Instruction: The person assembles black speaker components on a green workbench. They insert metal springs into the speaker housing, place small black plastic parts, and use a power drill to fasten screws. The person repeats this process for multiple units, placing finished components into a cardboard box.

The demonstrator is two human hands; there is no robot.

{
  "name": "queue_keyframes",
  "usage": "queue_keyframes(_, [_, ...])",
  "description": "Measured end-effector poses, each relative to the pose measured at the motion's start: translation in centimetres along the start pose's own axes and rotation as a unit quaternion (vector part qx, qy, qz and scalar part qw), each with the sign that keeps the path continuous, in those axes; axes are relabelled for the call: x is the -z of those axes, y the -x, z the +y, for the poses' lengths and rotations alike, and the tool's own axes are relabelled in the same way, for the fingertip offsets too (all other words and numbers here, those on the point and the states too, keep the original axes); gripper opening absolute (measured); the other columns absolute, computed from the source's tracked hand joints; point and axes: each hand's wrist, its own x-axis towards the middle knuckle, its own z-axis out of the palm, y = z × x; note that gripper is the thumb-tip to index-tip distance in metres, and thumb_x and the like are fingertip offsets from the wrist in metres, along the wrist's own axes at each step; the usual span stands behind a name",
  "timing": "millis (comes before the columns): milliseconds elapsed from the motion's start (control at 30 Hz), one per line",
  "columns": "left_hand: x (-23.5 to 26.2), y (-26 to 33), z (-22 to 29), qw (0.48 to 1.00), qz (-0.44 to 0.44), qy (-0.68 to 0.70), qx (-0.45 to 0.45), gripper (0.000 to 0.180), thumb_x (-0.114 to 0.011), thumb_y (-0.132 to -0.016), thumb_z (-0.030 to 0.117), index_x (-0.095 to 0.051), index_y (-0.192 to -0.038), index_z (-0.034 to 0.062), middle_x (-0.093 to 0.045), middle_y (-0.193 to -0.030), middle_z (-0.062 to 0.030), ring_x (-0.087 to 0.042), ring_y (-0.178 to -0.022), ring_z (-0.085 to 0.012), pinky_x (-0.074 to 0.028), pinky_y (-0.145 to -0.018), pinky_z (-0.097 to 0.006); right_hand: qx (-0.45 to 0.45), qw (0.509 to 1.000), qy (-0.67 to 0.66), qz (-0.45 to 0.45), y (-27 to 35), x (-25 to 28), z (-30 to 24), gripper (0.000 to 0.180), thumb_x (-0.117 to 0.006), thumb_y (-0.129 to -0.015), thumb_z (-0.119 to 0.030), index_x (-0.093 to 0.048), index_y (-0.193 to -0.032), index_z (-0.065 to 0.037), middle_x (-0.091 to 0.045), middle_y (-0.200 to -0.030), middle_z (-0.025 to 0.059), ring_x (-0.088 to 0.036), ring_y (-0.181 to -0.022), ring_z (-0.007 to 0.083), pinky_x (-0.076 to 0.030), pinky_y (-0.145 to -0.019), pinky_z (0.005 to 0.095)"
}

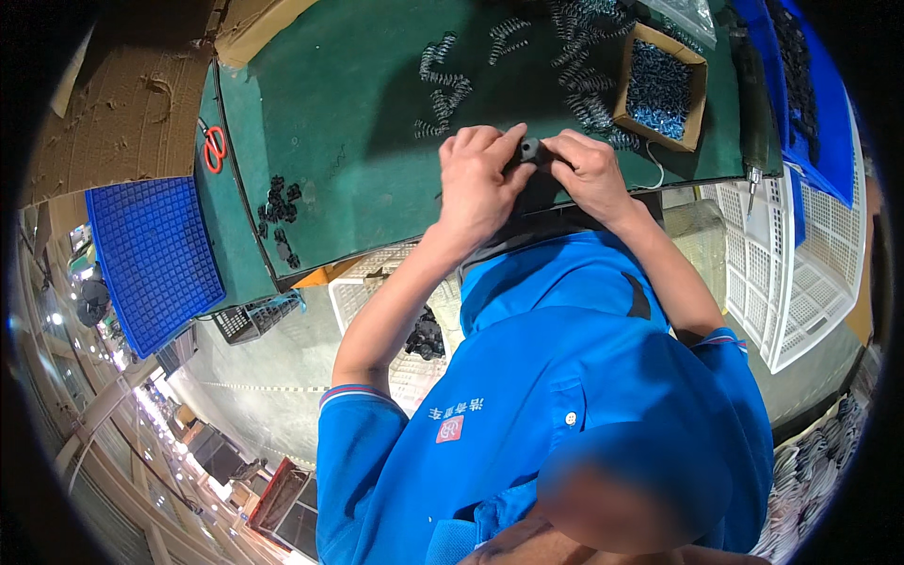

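Over the near edge of the green-topped table [348,202], both hands are closed on one small black part [529,149] with a round hole in its end. My left hand [476,179] pinches it between thumb and fingers from the left. From the other side, the thumb and curled fingers of my right hand [591,174] grip it. Much of the part is hidden by my fingers, so its exact kind does not show. Beyond my hands lie loose metal coil springs [586,80], with another group of springs [443,89] further left.
A cardboard box [699,111] of small bluish metal pieces stands right of the springs. Small black parts [278,207] and red-handled scissors [215,149] lie to the left, near a blue tray [155,254]. A power screwdriver [754,122] hangs at right, beside white crates [753,254].
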Motion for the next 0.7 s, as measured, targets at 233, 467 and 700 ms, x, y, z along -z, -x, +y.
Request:
queue_keyframes(233, [-2.1, 0.6, -0.3, 0.998, 0.023, -0.053, -0.018, 0.047, -0.077, -0.07, 0.016, -0.064, -0.115, 0.0054, -0.061, -0.103, -0.0083, -0.054, -0.106, -0.0266, -0.036, -0.094, -0.045, -0.013, 0.992, 0.126, 0.025, 0.5, -0.8, -0.7, 0.017, -0.058, -0.078, 0.002, -0.066, -0.092, -0.003, -0.061, -0.085, 0.0129, -0.063, -0.074, 0.0359, -0.052, -0.063, 0.043])
queue_keyframes(467, [-1.8, -0.2, 0.4, 0.993, -0.021, -0.107, -0.039, 0.036, -0.075, -0.072, 0.022, -0.066, -0.104, 0.0071, -0.059, -0.095, -0.0043, -0.055, -0.099, -0.0252, -0.038, -0.086, -0.045, 0.001, 0.989, 0.143, -0.032, 0.4, 0.0, -0.4, 0.015, -0.062, -0.079, -0.002, -0.063, -0.094, -0.001, -0.061, -0.088, 0.014, -0.064, -0.076, 0.0359, -0.053, -0.063, 0.0431])
queue_keyframes(700, [-2.8, -0.5, 1.0, 0.966, -0.03, -0.241, -0.089, 0.031, -0.071, -0.075, 0.02, -0.065, -0.102, 0.005, -0.056, -0.096, -0.0082, -0.055, -0.097, -0.0256, -0.037, -0.085, -0.05, -0.119, 0.982, 0.131, 0.066, 0.2, 9.6, -2.9, 0.046, -0.073, -0.077, -0.023, -0.064, -0.119, -0.005, -0.065, -0.09, 0.0124, -0.064, -0.077, 0.0241, -0.051, -0.069, 0.035])
